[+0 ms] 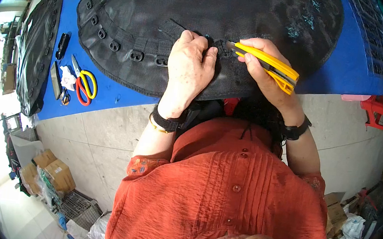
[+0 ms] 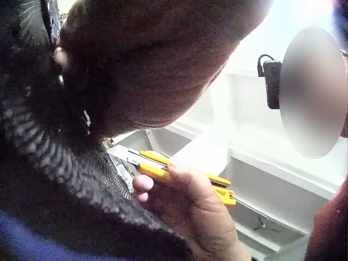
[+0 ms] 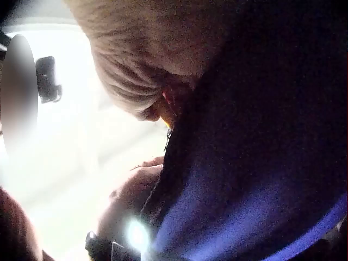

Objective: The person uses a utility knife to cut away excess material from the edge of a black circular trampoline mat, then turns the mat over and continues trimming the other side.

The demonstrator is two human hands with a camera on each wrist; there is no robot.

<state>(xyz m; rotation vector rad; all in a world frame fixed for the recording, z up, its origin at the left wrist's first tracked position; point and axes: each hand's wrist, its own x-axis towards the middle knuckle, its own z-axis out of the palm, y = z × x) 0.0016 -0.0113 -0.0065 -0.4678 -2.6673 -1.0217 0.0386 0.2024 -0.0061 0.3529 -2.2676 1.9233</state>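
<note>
A large black mesh piece [image 1: 241, 12] with a row of black plastic fittings lies over the blue table. The left hand [image 1: 190, 65] pinches a fold of its strap between thumb and curled fingers. Just to the right, the right hand [image 1: 267, 74] grips a yellow utility knife [image 1: 273, 65], its blade pointing left at the fabric beside the left thumb. In the left wrist view the knife [image 2: 155, 168] shows its bare blade near the mesh, held by the right hand [image 2: 190, 206]. The right wrist view is dark, and the blade is hidden there.
Scissors with red and yellow handles [image 1: 86, 86], small tools and a white scrap [image 1: 67, 78] lie on the blue table [image 1: 113, 103] at left. Another black piece [image 1: 38, 50] is at the far left. A red stool [image 1: 377, 112] stands right; cardboard boxes [image 1: 55, 172] sit on the floor.
</note>
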